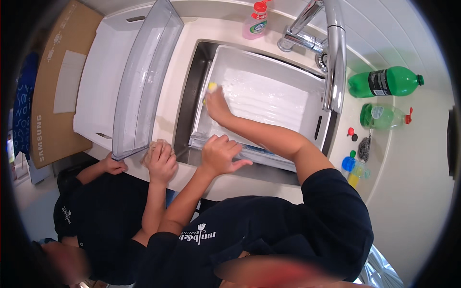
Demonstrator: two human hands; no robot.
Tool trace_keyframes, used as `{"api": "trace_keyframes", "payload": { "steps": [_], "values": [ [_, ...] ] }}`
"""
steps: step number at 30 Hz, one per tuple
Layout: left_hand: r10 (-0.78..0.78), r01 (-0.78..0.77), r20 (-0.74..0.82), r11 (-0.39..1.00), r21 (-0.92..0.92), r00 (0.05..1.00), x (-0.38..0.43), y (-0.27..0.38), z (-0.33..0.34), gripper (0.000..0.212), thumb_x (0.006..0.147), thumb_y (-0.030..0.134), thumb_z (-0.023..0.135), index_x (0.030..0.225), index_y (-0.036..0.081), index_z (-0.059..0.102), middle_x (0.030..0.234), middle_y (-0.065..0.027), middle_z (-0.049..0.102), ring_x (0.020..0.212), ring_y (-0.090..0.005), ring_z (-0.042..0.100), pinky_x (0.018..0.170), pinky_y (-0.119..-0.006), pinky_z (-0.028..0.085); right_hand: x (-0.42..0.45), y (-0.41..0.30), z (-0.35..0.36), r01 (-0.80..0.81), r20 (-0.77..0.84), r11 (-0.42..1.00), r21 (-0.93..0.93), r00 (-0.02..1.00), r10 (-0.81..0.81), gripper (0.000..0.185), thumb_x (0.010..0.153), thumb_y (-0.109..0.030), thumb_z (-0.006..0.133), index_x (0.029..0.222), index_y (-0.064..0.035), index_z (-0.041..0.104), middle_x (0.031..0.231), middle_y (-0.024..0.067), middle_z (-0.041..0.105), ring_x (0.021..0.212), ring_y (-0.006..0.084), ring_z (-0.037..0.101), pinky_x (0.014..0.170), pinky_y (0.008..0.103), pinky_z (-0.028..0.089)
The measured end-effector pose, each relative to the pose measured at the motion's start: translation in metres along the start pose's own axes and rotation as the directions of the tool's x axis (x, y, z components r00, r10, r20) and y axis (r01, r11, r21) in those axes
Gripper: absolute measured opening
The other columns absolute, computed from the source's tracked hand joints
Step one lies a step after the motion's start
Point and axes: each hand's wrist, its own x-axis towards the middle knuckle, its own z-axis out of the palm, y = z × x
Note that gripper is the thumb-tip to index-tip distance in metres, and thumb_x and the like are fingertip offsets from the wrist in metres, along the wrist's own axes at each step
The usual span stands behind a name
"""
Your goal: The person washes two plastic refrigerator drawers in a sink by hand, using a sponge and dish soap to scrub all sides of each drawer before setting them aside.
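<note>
A white fridge drawer with a clear plastic front sits tilted in the steel sink, its inside wet. My right hand presses a yellow sponge against the drawer's far-left inner wall; most of the sponge is hidden by the fingers. Over the near, clear front of this drawer lies my left hand, fingers curled at the rim and thumb stuck out to the side.
At left, a co-worker's hand holds a cloth by a second clear-fronted drawer. Behind that stands a cardboard box. A chrome faucet overhangs the sink's right. Soap, green bottles and a steel scourer line the counter.
</note>
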Motion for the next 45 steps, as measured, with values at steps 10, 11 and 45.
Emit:
{"api": "trace_keyframes", "payload": {
  "steps": [10,11,45],
  "values": [
    [-0.012,0.011,0.051,1.0,0.021,0.999,-0.017,0.015,-0.007,0.047,0.068,0.058,0.072,0.068,0.012,0.062,0.063,0.0012,0.057,0.063,-0.019,0.05,0.057,-0.034,0.035,0.061,0.026,-0.101,0.352,-0.021,0.41,-0.842,0.737,-0.676,0.062,0.074,-0.034,0.07,0.128,-0.0085,0.054,0.116,0.0173,0.056,0.104,0.033,0.053,0.088,0.0473,0.041],
    [-0.015,0.013,0.048,0.999,0.035,0.999,-0.019,0.017,-0.007,0.047,0.068,0.059,0.072,0.067,0.012,0.062,0.062,0.0011,0.056,0.063,-0.019,0.05,0.057,-0.034,0.035,0.055,0.04,-0.112,0.316,-0.015,0.407,-0.857,0.774,-0.633,0.054,0.081,-0.032,0.065,0.127,-0.0064,0.056,0.114,0.022,0.059,0.096,0.0369,0.058,0.081,0.0493,0.045],
    [-0.071,0.071,0.008,0.997,-0.013,0.997,-0.028,0.011,0.006,0.046,0.068,0.058,0.072,0.072,0.013,0.064,0.065,0.0032,0.056,0.059,-0.0174,0.048,0.054,-0.031,0.033,-0.044,0.233,-0.162,-0.056,-0.085,0.363,-0.93,0.994,-0.064,0.034,0.087,-0.006,0.05,0.118,0.0052,0.059,0.111,0.0186,0.064,0.104,0.0318,0.059,0.1,0.0409,0.043]
  ]
}}
